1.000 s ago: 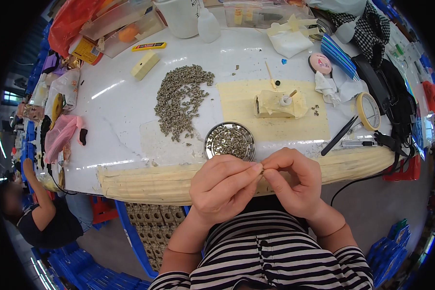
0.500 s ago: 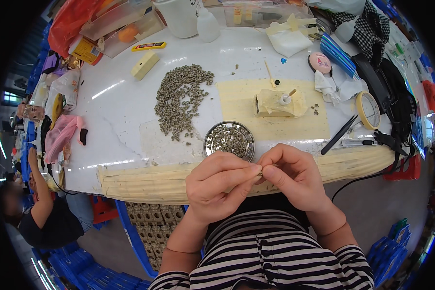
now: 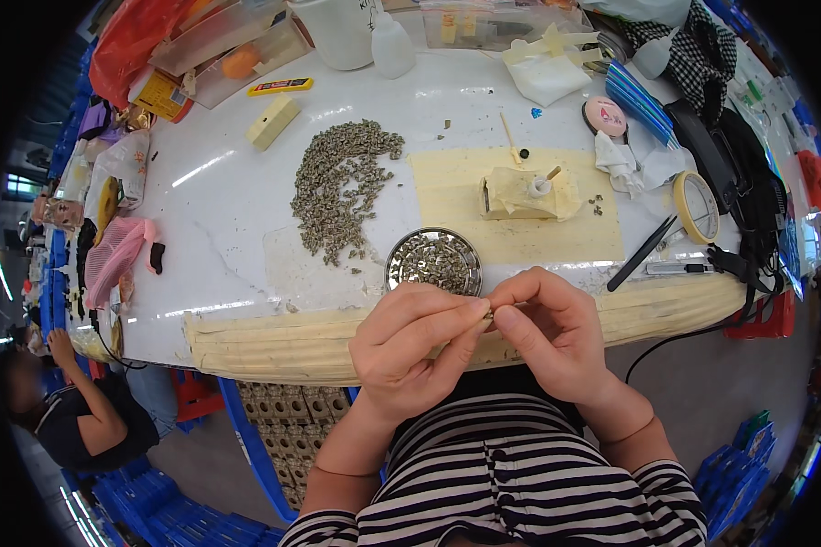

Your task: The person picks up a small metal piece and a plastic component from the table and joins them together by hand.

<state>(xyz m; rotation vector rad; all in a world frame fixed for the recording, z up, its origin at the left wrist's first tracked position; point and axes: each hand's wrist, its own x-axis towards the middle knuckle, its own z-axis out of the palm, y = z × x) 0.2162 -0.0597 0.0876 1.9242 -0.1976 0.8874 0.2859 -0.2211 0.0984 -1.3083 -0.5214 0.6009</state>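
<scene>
My left hand pinches a tiny grey-brown piece between thumb and fingertips, just past the table's front edge. Against the same piece, the thumb and forefinger of my right hand are closed. My fingertips cover most of the piece, so its exact kind is hidden. Right behind my left hand stands a round shiny metal dish with many small grey-brown pieces in it. A larger pile of similar pieces lies loose on the white table beyond, to the left.
Masking tape covers part of the table, under a tape-wrapped block holding a small pot and stick. Tweezers, a knife and a tape roll lie at right. A co-worker sits at far left.
My hands have shifted very slightly, fingertips still together on the small piece. At far left the co-worker's arm has lowered and bent. The dish and pile stay put.
</scene>
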